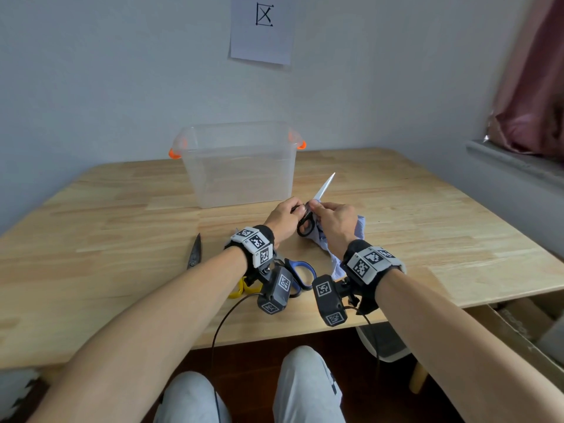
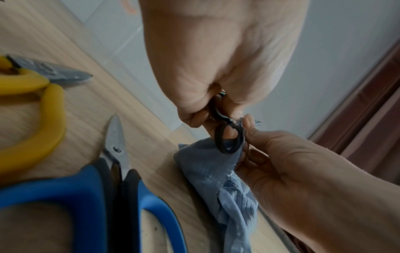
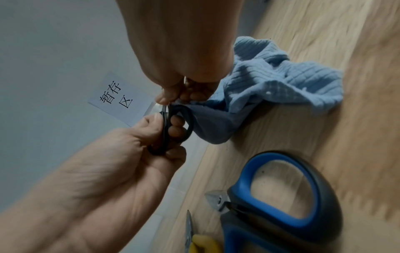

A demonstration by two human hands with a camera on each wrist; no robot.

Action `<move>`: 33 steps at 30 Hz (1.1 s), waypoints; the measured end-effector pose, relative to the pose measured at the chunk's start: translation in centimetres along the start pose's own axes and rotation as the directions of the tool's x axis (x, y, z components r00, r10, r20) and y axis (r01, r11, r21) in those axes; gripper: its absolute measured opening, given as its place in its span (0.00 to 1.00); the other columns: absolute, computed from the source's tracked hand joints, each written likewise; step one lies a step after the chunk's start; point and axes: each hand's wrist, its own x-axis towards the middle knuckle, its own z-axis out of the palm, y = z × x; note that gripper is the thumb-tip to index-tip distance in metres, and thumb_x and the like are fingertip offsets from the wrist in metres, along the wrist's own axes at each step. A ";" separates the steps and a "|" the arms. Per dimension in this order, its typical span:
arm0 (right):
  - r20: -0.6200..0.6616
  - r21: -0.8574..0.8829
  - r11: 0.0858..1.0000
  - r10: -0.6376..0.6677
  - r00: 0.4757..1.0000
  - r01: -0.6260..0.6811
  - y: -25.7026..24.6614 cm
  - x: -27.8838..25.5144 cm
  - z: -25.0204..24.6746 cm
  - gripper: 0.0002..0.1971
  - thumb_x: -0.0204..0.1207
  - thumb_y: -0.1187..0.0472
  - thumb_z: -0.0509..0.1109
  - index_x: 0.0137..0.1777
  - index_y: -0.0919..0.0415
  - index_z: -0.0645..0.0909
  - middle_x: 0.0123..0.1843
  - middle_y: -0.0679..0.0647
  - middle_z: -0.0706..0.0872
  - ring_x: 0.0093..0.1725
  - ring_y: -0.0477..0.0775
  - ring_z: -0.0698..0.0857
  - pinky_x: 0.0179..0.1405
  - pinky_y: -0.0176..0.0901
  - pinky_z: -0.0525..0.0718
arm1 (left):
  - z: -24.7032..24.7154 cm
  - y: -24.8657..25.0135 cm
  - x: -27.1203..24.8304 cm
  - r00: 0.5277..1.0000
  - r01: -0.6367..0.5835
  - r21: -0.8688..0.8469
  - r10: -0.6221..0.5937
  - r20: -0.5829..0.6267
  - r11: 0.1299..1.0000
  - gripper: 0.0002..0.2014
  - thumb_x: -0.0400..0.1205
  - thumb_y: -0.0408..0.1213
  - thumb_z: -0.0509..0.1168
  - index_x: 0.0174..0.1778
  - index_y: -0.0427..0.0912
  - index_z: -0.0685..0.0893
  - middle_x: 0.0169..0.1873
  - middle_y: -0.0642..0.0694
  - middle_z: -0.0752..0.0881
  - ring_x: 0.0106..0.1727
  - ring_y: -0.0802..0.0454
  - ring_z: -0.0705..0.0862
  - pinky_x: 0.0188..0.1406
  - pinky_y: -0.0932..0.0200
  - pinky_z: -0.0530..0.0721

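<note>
My left hand (image 1: 285, 215) grips the handles of black scissors (image 1: 306, 225), fingers through a loop (image 2: 229, 138). The closed silver blade (image 1: 326, 185) points up and away to the right. My right hand (image 1: 332, 216) pinches a light blue cloth (image 1: 359, 228) against the scissors just above the handles. In the right wrist view the right hand's fingertips (image 3: 190, 95) press the cloth (image 3: 281, 82) onto the black scissors (image 3: 180, 123) while the left hand (image 3: 121, 162) holds them from below. The rest of the cloth (image 2: 207, 169) trails onto the wooden table (image 1: 122, 209).
A clear plastic bin (image 1: 244, 178) with orange handles stands behind the hands by the wall. Blue-handled scissors (image 1: 302, 271) and yellow-handled scissors (image 1: 241, 290) lie under my wrists. A dark blade (image 1: 195, 251) lies to the left. The table's near edge (image 1: 305, 334) is close.
</note>
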 end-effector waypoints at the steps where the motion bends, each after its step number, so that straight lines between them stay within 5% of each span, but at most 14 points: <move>1: -0.004 0.002 1.000 0.004 1.000 -0.004 0.0 0.0 0.0 0.08 0.75 0.57 0.79 0.42 0.62 0.91 0.38 0.59 0.92 0.44 0.63 0.92 0.50 0.56 0.91 | 0.0 0.0 0.0 1.000 0.007 -0.008 -0.007 -0.005 1.000 0.12 0.89 0.34 0.56 0.39 0.44 0.74 0.34 0.48 0.75 0.38 0.50 0.73 0.42 0.56 0.72; 4: 0.064 -0.008 1.000 0.013 0.998 -0.013 -0.2 0.0 -0.3 0.08 0.77 0.58 0.77 0.38 0.59 0.90 0.35 0.57 0.90 0.37 0.57 0.88 0.49 0.55 0.90 | 0.0 -0.3 0.0 0.999 0.021 -0.038 -0.022 -0.028 0.999 0.12 0.89 0.34 0.57 0.38 0.44 0.75 0.34 0.47 0.75 0.39 0.49 0.73 0.43 0.56 0.72; 11: 0.256 -0.112 0.994 0.026 0.966 0.003 -0.7 -0.2 -1.1 0.06 0.77 0.60 0.77 0.42 0.62 0.91 0.44 0.68 0.92 0.41 0.59 0.86 0.53 0.65 0.88 | -0.2 -0.7 0.2 0.999 0.024 -0.050 -0.025 -0.029 0.998 0.09 0.88 0.34 0.57 0.43 0.42 0.79 0.39 0.45 0.79 0.44 0.47 0.77 0.48 0.52 0.76; 17: 0.072 -0.195 0.977 -0.078 0.994 0.090 -0.8 0.1 -0.1 0.11 0.77 0.55 0.76 0.41 0.63 0.92 0.36 0.61 0.91 0.37 0.59 0.89 0.41 0.50 0.89 | -0.2 -0.1 -0.2 1.000 0.026 -0.034 -0.026 -0.008 0.999 0.13 0.89 0.34 0.56 0.37 0.47 0.75 0.38 0.45 0.78 0.43 0.47 0.76 0.47 0.52 0.76; 20: 0.040 -0.168 0.984 -0.055 0.998 0.061 -0.7 0.0 0.2 0.10 0.79 0.56 0.75 0.41 0.61 0.91 0.30 0.51 0.88 0.30 0.47 0.84 0.29 0.33 0.83 | -0.3 -0.1 -0.3 1.000 0.023 -0.041 -0.023 -0.003 0.999 0.13 0.89 0.34 0.56 0.37 0.46 0.74 0.35 0.44 0.77 0.40 0.46 0.77 0.45 0.51 0.76; 22: 0.022 -0.146 0.988 -0.050 0.999 0.052 -0.5 -0.1 0.4 0.09 0.79 0.56 0.75 0.42 0.60 0.91 0.29 0.48 0.86 0.30 0.45 0.83 0.28 0.30 0.81 | -0.5 -0.1 -0.5 1.000 0.023 -0.051 -0.023 0.007 0.998 0.13 0.89 0.33 0.56 0.38 0.44 0.73 0.34 0.45 0.77 0.35 0.48 0.77 0.43 0.52 0.76; 29: -0.042 -0.120 0.993 -0.025 0.999 0.019 -0.3 0.0 0.9 0.11 0.78 0.55 0.76 0.45 0.64 0.92 0.30 0.50 0.86 0.36 0.53 0.84 0.44 0.48 0.87 | -0.7 -0.1 -0.8 1.000 0.018 0.007 -0.018 0.002 1.000 0.12 0.89 0.34 0.56 0.39 0.46 0.75 0.37 0.43 0.79 0.40 0.45 0.78 0.46 0.49 0.79; 33: 0.061 -0.158 0.986 -0.048 0.997 0.058 -0.1 0.4 0.5 0.11 0.78 0.55 0.76 0.45 0.64 0.92 0.32 0.56 0.88 0.35 0.54 0.83 0.44 0.53 0.87 | -0.7 -0.3 -0.8 0.999 0.010 0.000 -0.010 -0.030 1.000 0.13 0.89 0.34 0.57 0.37 0.46 0.75 0.37 0.44 0.78 0.41 0.46 0.78 0.45 0.49 0.79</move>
